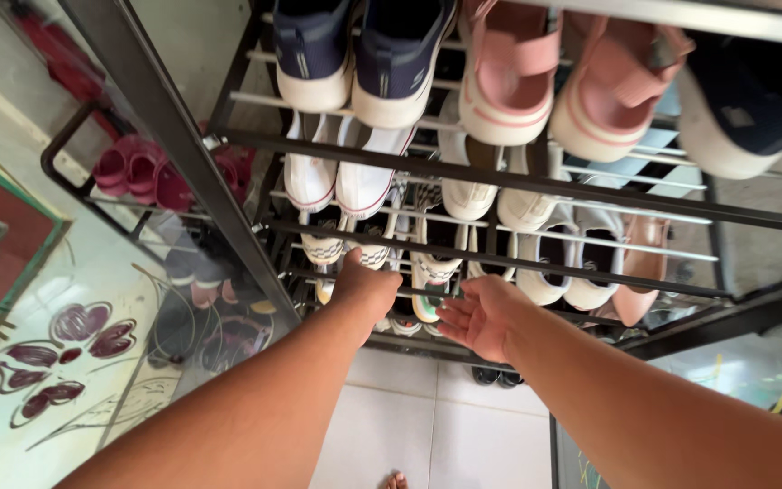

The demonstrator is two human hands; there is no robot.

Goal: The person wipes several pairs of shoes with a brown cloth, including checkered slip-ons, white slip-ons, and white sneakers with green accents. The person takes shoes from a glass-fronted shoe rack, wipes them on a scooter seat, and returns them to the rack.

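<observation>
Checkered shoe (366, 254) under left hand (364, 285); right hand (480, 315) open, empty.

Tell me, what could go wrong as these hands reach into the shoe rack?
The left hand reaches between thin metal bars of the shoe rack; knuckles might scrape or catch there. Pairs sit tightly packed, so pulling the checkered shoes could nudge the neighbouring white sneakers off their rails. The right hand is open, holding nothing, so a falling shoe might slip past it.
</observation>
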